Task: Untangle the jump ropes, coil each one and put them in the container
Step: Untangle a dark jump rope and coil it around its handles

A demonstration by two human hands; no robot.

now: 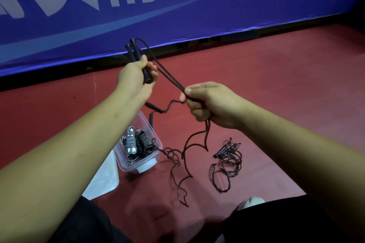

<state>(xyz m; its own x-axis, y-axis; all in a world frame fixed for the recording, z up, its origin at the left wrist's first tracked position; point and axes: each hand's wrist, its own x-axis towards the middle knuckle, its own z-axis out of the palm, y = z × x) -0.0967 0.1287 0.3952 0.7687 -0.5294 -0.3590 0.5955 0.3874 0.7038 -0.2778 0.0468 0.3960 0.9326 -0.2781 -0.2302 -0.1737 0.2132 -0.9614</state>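
Jump rope, black and thin-corded, is held up between both hands above the red floor. The left grip is closed round its two black handles, which stand side by side and stick up out of the fist. From the handle tops two strands run down and to the right, close together and pulled straight. They end in the right grip, where thumb and forefinger pinch them and the other fingers curl round the cord. Below that fist the cord hangs in kinked waves to the floor.

Another thin cord leads from beside the right grip's fingers to a spare black handle under the left wrist; whether it belongs to the same rope I cannot tell. A twisted length of cord lies on the floor by the container, a clear plastic box. Inside it lie a coiled grey rope with white ends and a coiled black rope. The clear lid lies flat beside the box. To the right, well apart, a loose tangle of black rope with its handles sits on the floor. A blue banner with pale lettering stands along the far edge
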